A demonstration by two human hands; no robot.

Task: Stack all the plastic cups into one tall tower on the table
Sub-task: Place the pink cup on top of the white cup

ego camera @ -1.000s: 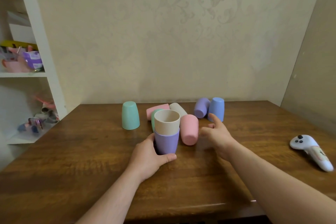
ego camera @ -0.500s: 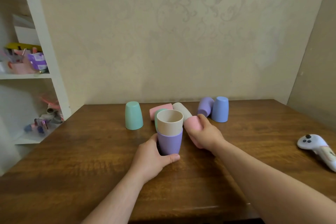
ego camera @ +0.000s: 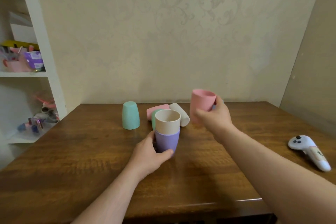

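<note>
The left hand [ego camera: 149, 152] is wrapped around the purple cup [ego camera: 168, 142], which stands on the wooden table [ego camera: 91, 160] with a beige cup [ego camera: 167, 121] nested in it, mouth up: a stack of 2. The right hand [ego camera: 211, 116] is closed around a pink cup [ego camera: 201, 103], held in the air to the right of the stack and tilted slightly. Loose cups remain behind: an upside-down mint cup [ego camera: 131, 115], a pink one on its side [ego camera: 156, 110], a cream one on its side [ego camera: 181, 114] and a green one [ego camera: 154, 116] mostly hidden. If the pink cup comes down tilted, its base may catch the beige rim and jam or tip the stack; the left hand's hold should limit that.
</note>
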